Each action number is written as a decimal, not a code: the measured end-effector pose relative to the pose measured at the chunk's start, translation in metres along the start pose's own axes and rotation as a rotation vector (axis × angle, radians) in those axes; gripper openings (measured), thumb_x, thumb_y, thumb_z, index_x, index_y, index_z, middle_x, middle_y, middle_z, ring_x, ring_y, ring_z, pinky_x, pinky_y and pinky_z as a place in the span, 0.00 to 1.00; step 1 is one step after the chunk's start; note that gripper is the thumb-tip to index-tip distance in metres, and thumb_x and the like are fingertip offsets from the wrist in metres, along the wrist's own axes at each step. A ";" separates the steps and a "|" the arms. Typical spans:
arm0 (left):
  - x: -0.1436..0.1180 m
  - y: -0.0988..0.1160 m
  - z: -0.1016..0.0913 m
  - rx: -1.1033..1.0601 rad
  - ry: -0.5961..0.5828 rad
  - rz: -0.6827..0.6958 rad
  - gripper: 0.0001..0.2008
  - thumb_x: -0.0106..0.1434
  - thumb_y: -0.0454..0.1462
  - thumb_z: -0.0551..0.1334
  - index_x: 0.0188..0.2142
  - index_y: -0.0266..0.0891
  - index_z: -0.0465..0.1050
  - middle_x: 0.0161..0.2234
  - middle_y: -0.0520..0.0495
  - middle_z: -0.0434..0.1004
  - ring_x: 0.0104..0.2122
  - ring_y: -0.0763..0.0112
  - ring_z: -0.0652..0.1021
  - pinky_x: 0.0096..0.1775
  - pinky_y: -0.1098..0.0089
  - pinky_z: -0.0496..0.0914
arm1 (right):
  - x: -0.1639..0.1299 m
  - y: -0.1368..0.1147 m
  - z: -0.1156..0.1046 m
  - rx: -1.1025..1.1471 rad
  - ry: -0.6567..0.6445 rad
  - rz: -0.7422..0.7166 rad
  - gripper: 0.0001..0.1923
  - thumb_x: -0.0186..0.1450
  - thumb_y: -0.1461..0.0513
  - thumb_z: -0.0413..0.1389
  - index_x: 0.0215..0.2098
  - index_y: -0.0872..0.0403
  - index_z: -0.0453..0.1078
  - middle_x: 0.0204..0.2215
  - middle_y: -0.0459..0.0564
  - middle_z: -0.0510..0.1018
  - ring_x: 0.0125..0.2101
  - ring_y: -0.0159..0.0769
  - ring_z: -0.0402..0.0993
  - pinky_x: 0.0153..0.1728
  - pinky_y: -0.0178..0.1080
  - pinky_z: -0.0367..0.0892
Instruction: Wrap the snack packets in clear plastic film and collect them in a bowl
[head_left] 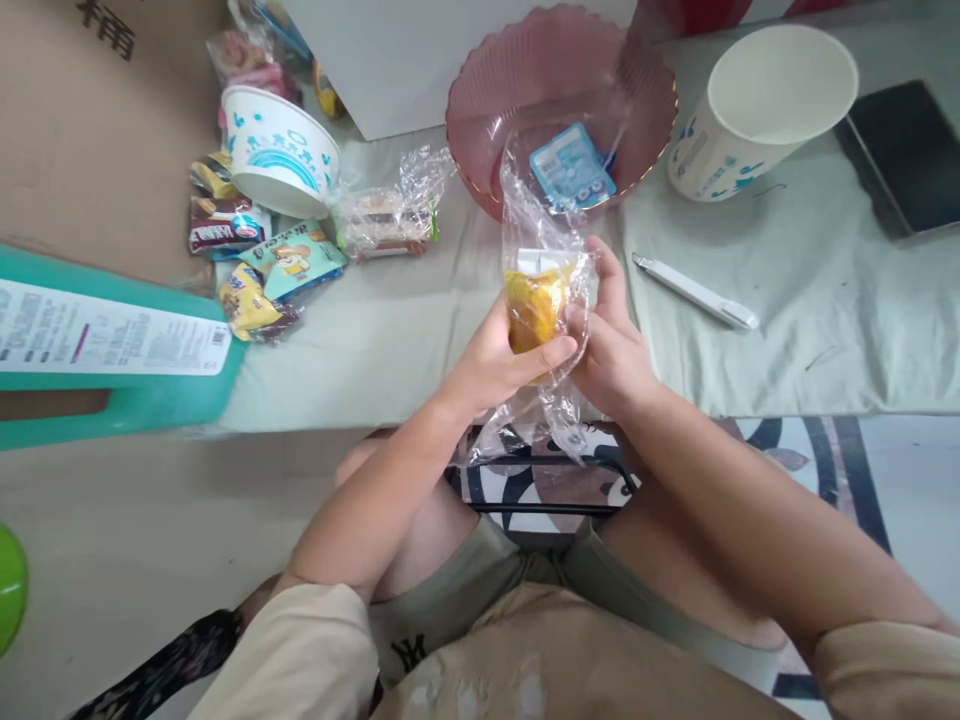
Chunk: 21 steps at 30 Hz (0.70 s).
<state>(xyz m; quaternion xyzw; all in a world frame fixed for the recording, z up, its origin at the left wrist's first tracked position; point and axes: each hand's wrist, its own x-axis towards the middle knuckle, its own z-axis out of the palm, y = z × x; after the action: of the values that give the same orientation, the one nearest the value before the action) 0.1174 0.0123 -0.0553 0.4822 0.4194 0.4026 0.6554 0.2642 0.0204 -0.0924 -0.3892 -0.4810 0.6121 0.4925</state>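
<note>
Between my hands, just over the table's front edge, is a yellow-wrapped item [534, 305] inside a clear plastic bag [529, 215]. My left hand [501, 358] wraps round its lower left side, thumb across the front. On the right side, my right hand [611, 345] grips the bag with bent fingers. Loose plastic hangs below both hands. What the yellow wrapper contains cannot be seen. Beyond the bag stands a pink ribbed bowl [487, 110] with a gold rim, and a blue-and-white packet [574, 168] lies in it.
A white utility knife [697, 290], a paper cup [750, 120] and a black phone [911, 155] lie to the right. Leftward are a tilted paper bowl [279, 150], several snack packets [296, 258], wrapped biscuits [386, 222] and a teal container [172, 390]. A cardboard box [97, 130] stands behind.
</note>
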 end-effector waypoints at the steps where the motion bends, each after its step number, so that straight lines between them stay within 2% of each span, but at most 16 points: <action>1: 0.000 0.000 0.002 -0.009 -0.003 0.001 0.36 0.57 0.53 0.74 0.58 0.43 0.64 0.57 0.40 0.77 0.58 0.51 0.79 0.60 0.52 0.73 | -0.001 0.001 0.001 -0.024 0.000 -0.015 0.42 0.68 0.39 0.56 0.71 0.30 0.39 0.46 0.46 0.78 0.42 0.44 0.81 0.40 0.51 0.79; 6: 0.004 0.000 -0.002 0.010 0.004 0.006 0.37 0.55 0.49 0.75 0.57 0.42 0.63 0.59 0.39 0.77 0.59 0.51 0.78 0.61 0.52 0.72 | -0.002 0.003 -0.001 -0.176 0.024 -0.074 0.38 0.71 0.40 0.54 0.71 0.32 0.42 0.45 0.47 0.78 0.39 0.41 0.81 0.39 0.48 0.79; 10: 0.004 0.008 -0.017 0.276 -0.019 -0.020 0.34 0.52 0.43 0.75 0.56 0.39 0.65 0.53 0.41 0.80 0.54 0.52 0.80 0.57 0.53 0.74 | 0.000 0.003 -0.014 -0.099 0.092 -0.061 0.32 0.71 0.40 0.52 0.69 0.34 0.48 0.39 0.44 0.78 0.37 0.39 0.81 0.42 0.49 0.79; 12: 0.002 0.012 -0.023 0.411 -0.053 -0.039 0.35 0.52 0.40 0.74 0.57 0.40 0.65 0.52 0.42 0.80 0.52 0.53 0.80 0.56 0.53 0.74 | 0.001 0.001 -0.019 -0.059 0.097 -0.034 0.37 0.69 0.39 0.55 0.69 0.34 0.47 0.39 0.44 0.79 0.37 0.40 0.82 0.42 0.49 0.79; 14: 0.000 0.015 -0.026 0.479 -0.078 -0.065 0.36 0.52 0.39 0.74 0.59 0.41 0.64 0.52 0.43 0.79 0.52 0.53 0.80 0.54 0.54 0.75 | 0.001 -0.002 -0.020 -0.041 0.088 0.002 0.45 0.64 0.41 0.63 0.71 0.35 0.46 0.40 0.45 0.81 0.38 0.42 0.83 0.42 0.50 0.80; 16: -0.001 0.016 -0.025 0.509 -0.104 -0.091 0.39 0.51 0.39 0.74 0.61 0.42 0.63 0.53 0.42 0.78 0.52 0.52 0.80 0.53 0.54 0.75 | 0.003 -0.006 -0.018 0.010 0.107 0.035 0.51 0.57 0.46 0.71 0.69 0.37 0.49 0.42 0.46 0.82 0.40 0.44 0.84 0.43 0.51 0.80; 18: -0.002 0.016 -0.024 0.533 -0.120 -0.098 0.44 0.50 0.40 0.75 0.64 0.43 0.59 0.54 0.42 0.77 0.52 0.51 0.80 0.54 0.52 0.75 | 0.004 -0.011 -0.015 0.087 0.138 0.065 0.47 0.53 0.50 0.74 0.65 0.41 0.58 0.45 0.47 0.83 0.43 0.45 0.84 0.47 0.52 0.80; 21: -0.001 0.013 -0.023 0.537 -0.131 -0.109 0.51 0.51 0.39 0.75 0.69 0.45 0.52 0.54 0.42 0.76 0.51 0.51 0.80 0.54 0.50 0.75 | 0.005 -0.017 -0.013 0.145 0.156 0.086 0.32 0.52 0.55 0.73 0.52 0.46 0.69 0.48 0.48 0.83 0.45 0.42 0.82 0.50 0.48 0.79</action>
<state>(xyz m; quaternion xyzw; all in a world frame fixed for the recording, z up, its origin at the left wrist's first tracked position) 0.0935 0.0208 -0.0472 0.6402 0.4931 0.2092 0.5507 0.2793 0.0286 -0.0792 -0.4191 -0.3785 0.6338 0.5286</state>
